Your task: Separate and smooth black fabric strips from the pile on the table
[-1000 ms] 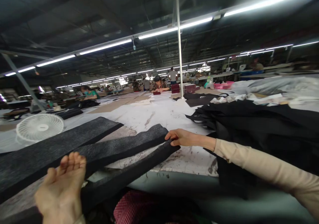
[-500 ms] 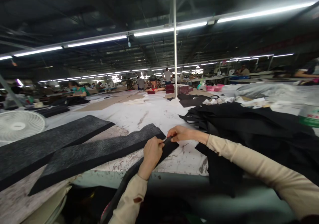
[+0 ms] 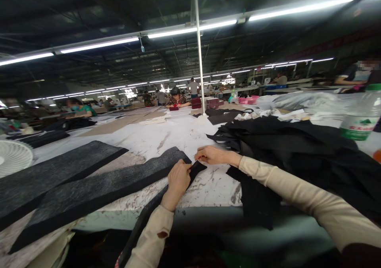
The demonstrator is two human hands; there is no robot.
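A narrow black fabric strip (image 3: pixel 198 170) lies over the table's near edge and runs down beside my left forearm. My left hand (image 3: pixel 179 180) pinches it near its far end, thumb and forefinger pressed together. My right hand (image 3: pixel 212 155) is just beyond, its fingertips curled together at the strip's upper edge; the exact contact is partly hidden. Left of my hands, a long dark panel with a grey fuzzy face and black border (image 3: pixel 119 176) lies flat. A second such panel (image 3: pixel 68 160) lies behind it.
A heap of black fabric pieces (image 3: pixel 276 153) covers the right side, some hanging over the edge. A plastic bottle (image 3: pixel 360 121) stands at far right, a white fan (image 3: pixel 14 157) at far left. A pole (image 3: pixel 200 53) rises from the table. Co-workers sit beyond.
My right fingers have shifted slightly left and up along the strip's end, while my left hand keeps its pinch. The view has turned a little right, bringing more of the bottle into sight.
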